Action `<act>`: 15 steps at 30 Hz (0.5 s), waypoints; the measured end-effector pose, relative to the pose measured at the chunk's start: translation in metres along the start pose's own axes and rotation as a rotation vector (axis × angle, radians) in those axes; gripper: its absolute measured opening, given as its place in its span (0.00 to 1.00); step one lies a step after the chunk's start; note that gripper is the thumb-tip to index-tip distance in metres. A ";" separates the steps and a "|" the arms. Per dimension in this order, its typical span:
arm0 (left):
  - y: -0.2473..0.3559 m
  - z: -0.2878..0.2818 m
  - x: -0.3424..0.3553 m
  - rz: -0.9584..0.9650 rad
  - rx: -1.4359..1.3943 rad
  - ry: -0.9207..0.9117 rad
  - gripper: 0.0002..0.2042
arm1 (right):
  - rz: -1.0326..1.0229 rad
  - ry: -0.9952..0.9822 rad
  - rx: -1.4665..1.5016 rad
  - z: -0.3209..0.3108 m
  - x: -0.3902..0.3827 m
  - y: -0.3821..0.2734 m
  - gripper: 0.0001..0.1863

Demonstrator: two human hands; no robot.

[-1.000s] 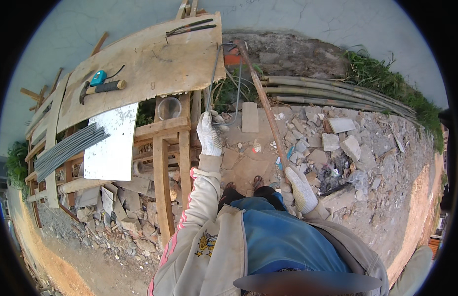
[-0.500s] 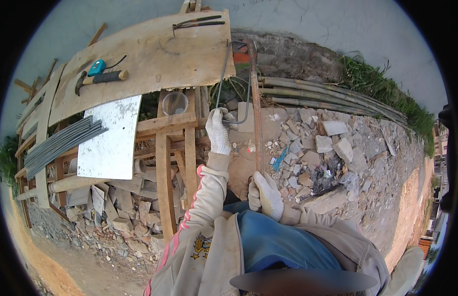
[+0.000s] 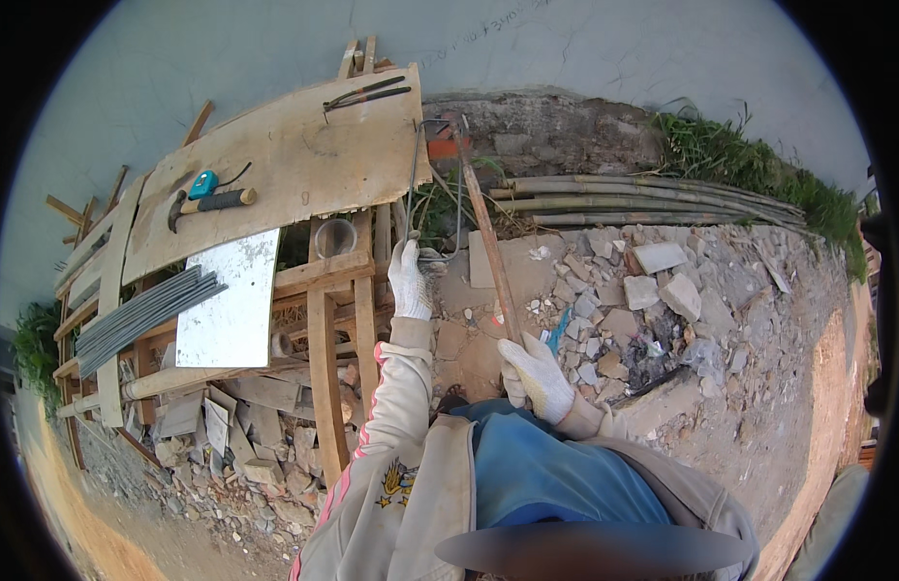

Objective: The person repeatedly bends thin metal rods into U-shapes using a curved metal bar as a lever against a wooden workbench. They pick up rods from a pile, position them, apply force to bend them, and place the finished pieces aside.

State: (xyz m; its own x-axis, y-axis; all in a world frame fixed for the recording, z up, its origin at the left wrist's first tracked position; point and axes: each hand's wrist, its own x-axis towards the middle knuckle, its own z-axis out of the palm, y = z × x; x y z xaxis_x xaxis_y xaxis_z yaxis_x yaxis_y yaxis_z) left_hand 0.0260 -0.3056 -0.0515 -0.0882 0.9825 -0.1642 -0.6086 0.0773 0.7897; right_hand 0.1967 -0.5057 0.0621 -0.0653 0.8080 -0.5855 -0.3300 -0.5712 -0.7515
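Observation:
My left hand point(image 3: 409, 281), in a white knitted glove, is closed round the near end of a thin steel rod bent into a long, narrow rectangular loop point(image 3: 460, 198). The loop stretches away from me past the right edge of the plywood. In my gloved right hand point(image 3: 542, 378), the fingers are wrapped round the lower end of a rusty metal bar point(image 3: 490, 242). This bar slants up and to the left, and its far end meets the loop's far corner beside a red-orange brick point(image 3: 448, 147). How they engage there is too small to tell.
On the plywood top point(image 3: 304, 145) lie a hammer point(image 3: 217, 200), a teal tape measure point(image 3: 203, 184) and pincers point(image 3: 365, 94). Straight steel rods point(image 3: 149, 315) rest beside a white panel point(image 3: 227, 305). Bamboo poles point(image 3: 624, 201) and rubble point(image 3: 653, 290) lie to the right.
The whole view has shifted, so the bench sits lower in the picture. My right hand has swung the bar's near end rightward, and the bar now slants more. Both hands keep their holds.

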 end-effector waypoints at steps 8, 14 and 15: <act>-0.006 0.013 -0.004 0.103 0.127 -0.007 0.14 | -0.236 -0.009 -0.179 -0.074 -0.012 -0.015 0.10; 0.009 0.029 -0.027 0.199 0.286 -0.062 0.16 | -0.528 0.188 -0.349 -0.153 0.025 -0.022 0.08; 0.015 0.030 -0.035 0.227 0.420 -0.062 0.16 | -0.548 0.214 -0.425 -0.171 0.034 -0.025 0.08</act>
State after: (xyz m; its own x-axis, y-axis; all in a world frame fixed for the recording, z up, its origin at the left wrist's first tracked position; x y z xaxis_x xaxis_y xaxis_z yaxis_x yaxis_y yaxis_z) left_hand 0.0437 -0.3339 -0.0164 -0.1271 0.9897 0.0659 -0.2072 -0.0915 0.9740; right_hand 0.3643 -0.4885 0.0093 0.2044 0.9732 -0.1050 0.1346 -0.1342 -0.9818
